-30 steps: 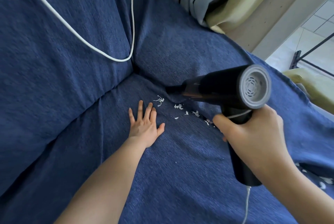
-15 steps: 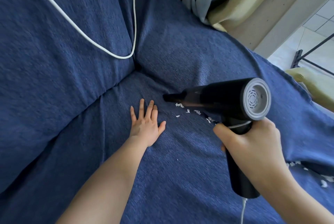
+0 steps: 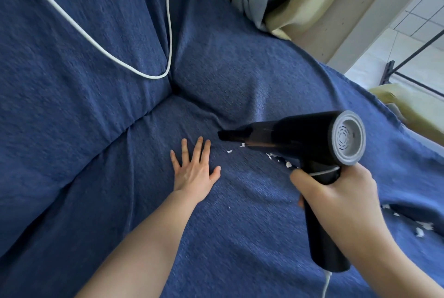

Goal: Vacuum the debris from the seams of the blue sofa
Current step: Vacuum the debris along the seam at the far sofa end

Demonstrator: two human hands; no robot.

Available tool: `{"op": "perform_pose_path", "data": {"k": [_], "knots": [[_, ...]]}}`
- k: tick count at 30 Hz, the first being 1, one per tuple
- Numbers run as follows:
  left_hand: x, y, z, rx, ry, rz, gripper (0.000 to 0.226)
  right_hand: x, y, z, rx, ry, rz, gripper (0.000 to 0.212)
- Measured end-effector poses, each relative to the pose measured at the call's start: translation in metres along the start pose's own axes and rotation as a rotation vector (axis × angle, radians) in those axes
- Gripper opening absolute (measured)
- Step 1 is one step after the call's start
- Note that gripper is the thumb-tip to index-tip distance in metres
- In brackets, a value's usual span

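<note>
Right hand [image 3: 336,199] grips vacuum [image 3: 300,139]; debris [image 3: 271,156] beside flat (pressing) left hand [image 3: 192,172].

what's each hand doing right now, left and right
Left hand: open, fingers straight, flat on the blue sofa seat.
Right hand: closed around the handle of the black handheld vacuum.

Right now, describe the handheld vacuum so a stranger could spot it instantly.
Start at the blue sofa that fills the view, then go to its seat seam at centre right. There the right hand holds a black, pistol-shaped handheld vacuum, its narrow nozzle aimed at white debris. Its round grey vented rear cap marks it out from everything around it.
</note>
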State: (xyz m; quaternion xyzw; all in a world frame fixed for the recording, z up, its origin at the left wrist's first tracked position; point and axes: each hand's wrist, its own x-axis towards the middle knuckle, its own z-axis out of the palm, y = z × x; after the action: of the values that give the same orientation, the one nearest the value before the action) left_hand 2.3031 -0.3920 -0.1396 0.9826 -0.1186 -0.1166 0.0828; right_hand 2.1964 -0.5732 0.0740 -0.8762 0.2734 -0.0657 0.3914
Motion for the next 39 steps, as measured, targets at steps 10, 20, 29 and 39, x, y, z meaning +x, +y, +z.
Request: {"op": "perform_pose_path", "data": {"k": [10, 20, 29, 39], "knots": [[-0.018, 0.019, 0.010, 0.035, -0.078, 0.008, 0.088, 0.000, 0.015, -0.019, 0.015, 0.048, 0.043, 0.030], [-0.019, 0.020, 0.010, 0.065, -0.080, 0.004, 0.087, -0.011, 0.022, -0.032, 0.005, 0.005, 0.043, 0.035], [-0.019, 0.023, 0.011, 0.085, -0.076, -0.016, 0.087, -0.019, 0.030, -0.045, 0.067, -0.008, 0.055, 0.023], [-0.021, 0.024, 0.008, 0.096, -0.078, -0.025, 0.085, -0.031, 0.028, -0.046, 0.043, -0.046, -0.021, 0.032]]}}
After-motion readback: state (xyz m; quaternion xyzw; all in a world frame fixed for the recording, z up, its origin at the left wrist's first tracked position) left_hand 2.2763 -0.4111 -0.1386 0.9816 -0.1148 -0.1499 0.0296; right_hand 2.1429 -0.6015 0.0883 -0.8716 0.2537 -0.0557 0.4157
